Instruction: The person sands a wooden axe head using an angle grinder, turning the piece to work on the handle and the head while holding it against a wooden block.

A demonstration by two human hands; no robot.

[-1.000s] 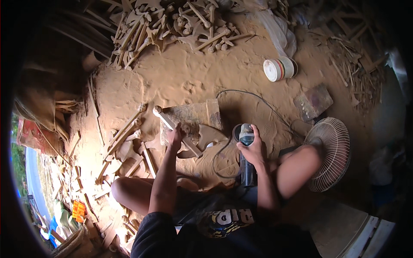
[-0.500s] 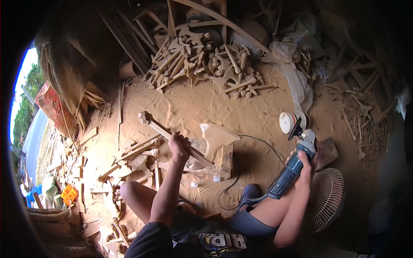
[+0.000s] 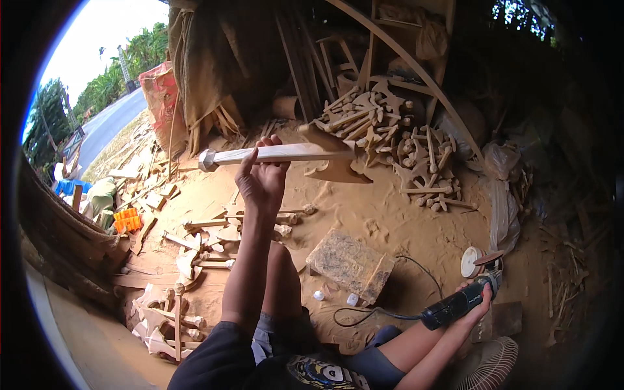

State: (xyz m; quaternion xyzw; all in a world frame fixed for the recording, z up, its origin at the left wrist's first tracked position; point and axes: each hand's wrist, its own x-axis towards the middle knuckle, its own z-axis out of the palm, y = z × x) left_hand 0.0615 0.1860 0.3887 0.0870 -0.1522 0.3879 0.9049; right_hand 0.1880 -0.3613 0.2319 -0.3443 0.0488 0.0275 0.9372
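Observation:
My left hand (image 3: 265,179) is raised in front of me, its fingers closed round the pale shaft of a wooden axe-shaped piece (image 3: 300,152). The shaft lies almost level, with a faceted knob at its left end and a broad, curved, blade-like part at its right end. Low on the right, my right hand (image 3: 480,303) grips a dark angle grinder (image 3: 452,308) by its body. A round disc (image 3: 489,258) sits on the grinder's head, tilted upward. The grinder is well apart from the wooden piece.
A worn wooden block (image 3: 351,265) sits on the dusty ground before my knees, the grinder's cable (image 3: 426,270) running past it. Carved wooden pieces lie heaped ahead (image 3: 426,162) and scattered at left (image 3: 208,244). A round fan guard (image 3: 491,365) is at lower right.
My left hand has lifted the wooden piece up and away from the block, turning it level. The grinder has moved lower and to the right. The view has swung left.

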